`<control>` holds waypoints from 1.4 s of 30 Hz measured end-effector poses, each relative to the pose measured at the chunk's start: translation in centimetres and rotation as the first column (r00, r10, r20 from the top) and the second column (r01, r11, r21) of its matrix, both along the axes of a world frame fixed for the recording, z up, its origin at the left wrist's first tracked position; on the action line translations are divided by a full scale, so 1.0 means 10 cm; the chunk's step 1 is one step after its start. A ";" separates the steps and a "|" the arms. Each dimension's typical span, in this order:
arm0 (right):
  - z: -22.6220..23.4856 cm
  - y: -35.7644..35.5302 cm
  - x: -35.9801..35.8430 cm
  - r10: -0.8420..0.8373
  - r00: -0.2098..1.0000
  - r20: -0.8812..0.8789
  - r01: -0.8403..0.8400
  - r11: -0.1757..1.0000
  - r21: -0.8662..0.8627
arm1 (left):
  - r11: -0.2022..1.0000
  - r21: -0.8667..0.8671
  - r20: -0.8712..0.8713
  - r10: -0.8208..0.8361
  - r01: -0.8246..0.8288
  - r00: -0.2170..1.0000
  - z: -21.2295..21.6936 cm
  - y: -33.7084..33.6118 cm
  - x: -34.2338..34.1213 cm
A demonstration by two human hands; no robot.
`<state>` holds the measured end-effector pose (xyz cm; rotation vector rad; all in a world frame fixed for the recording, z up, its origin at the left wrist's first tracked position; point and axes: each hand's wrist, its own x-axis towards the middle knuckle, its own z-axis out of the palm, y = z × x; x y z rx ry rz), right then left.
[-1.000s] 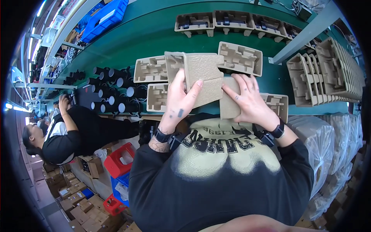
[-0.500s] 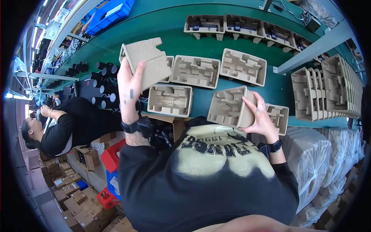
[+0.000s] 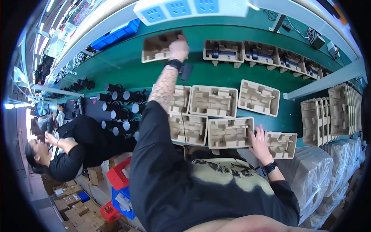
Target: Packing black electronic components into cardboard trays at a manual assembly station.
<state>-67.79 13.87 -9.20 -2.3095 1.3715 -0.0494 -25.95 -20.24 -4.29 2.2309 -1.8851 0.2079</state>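
At the back left of the bench, my left hand (image 3: 179, 48) grips the right end of a moulded pulp tray (image 3: 152, 48). The underside of that tray's contact with the bench is hidden. Close to my body, my right hand (image 3: 259, 146) rests against the right end of another pulp tray (image 3: 228, 133), its fingers stretched out and apart. More trays surround it: one to its left (image 3: 195, 129), one behind it (image 3: 213, 101), one at the back right (image 3: 259, 97) and one beside my right hand (image 3: 283, 145). Their moulded hollows hold nothing visible.
Trays with black parts (image 3: 224, 51) form a row along the back right. Nested trays (image 3: 342, 110) stand at the right, near a metal post (image 3: 324, 77). Several black cylindrical parts (image 3: 121, 106) stand left. A power strip (image 3: 189, 9) hangs overhead. A co-worker (image 3: 77, 147) sits left.
My left hand has carried its tray away to the back of the bench and turned it hollow side up. My right hand has lowered its tray onto the bench among the others.
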 end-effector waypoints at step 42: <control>0.83 -1.11 2.87 -0.170 0.812 0.559 0.023 0.965 0.261 | 0.924 -0.175 -0.542 0.198 -0.341 0.817 0.53 3.74 2.13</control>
